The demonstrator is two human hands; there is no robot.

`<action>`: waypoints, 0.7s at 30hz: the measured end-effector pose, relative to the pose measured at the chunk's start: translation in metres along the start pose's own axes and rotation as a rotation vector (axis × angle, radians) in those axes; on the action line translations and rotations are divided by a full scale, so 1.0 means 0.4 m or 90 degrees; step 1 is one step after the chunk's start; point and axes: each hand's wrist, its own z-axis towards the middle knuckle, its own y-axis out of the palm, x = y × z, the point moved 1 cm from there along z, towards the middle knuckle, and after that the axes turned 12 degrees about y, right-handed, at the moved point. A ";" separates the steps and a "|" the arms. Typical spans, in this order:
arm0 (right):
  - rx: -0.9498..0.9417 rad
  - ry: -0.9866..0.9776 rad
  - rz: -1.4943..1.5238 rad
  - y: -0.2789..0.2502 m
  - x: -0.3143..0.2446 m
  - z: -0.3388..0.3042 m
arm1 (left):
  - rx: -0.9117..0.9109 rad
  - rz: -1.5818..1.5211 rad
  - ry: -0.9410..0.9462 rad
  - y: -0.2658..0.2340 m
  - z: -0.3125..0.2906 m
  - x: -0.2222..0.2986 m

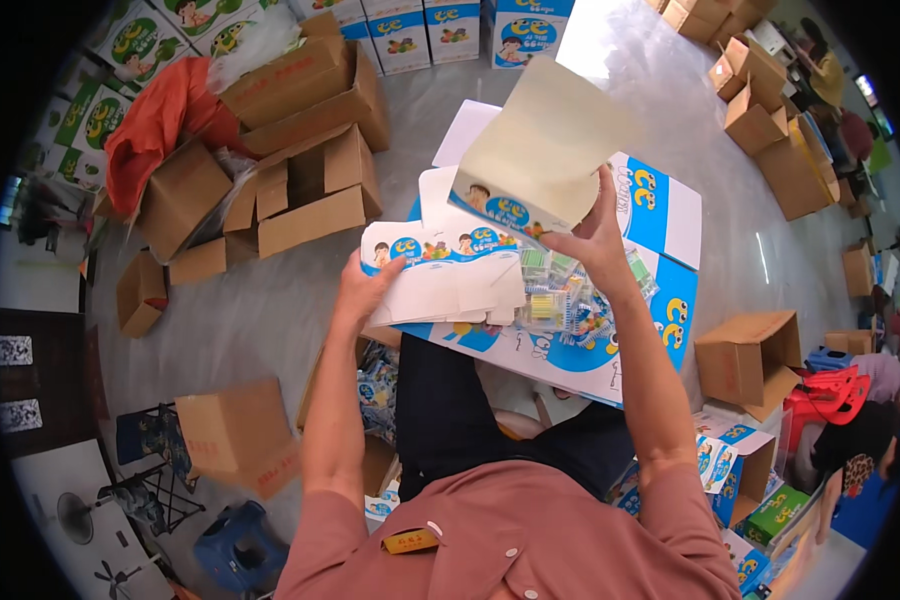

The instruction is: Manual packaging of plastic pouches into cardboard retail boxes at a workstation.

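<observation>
Across a large white and blue printed cardboard box [660, 225] in front of my lap lie several small clear packets [560, 305] with green, yellow and blue contents. My left hand [362, 290] grips the left end of a stack of flat white cartons [450, 285], its thumb on top of their blue printed band. Raised above the packets, my right hand [602, 235] holds a white carton [540, 150] by its right side, thumb and fingers on opposite faces. The carton's pale, plain panel faces up, and its printed edge is turned toward me.
Open brown cartons [310, 195] and a red plastic bag [165, 125] lie at the left, with printed boxes [400, 40] behind. A brown box [745, 355] and red chair [825, 395] are at right. A blue stool [235, 545] stands lower left. Other people are at right.
</observation>
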 end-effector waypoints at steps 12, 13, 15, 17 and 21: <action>0.108 0.057 0.237 -0.013 0.060 -0.019 | 0.085 -0.005 0.249 -0.005 -0.003 -0.091; 0.110 0.054 0.237 -0.024 0.058 -0.020 | 0.083 -0.006 0.252 -0.009 0.000 -0.083; 0.109 0.043 0.239 -0.045 0.056 -0.024 | 0.045 -0.079 0.076 -0.022 0.006 -0.074; 0.111 0.036 0.240 -0.052 0.054 -0.026 | 0.023 -0.114 -0.011 -0.034 0.015 -0.061; 0.114 0.060 0.249 -0.037 0.059 -0.027 | -0.104 -0.236 -0.116 -0.042 0.046 -0.034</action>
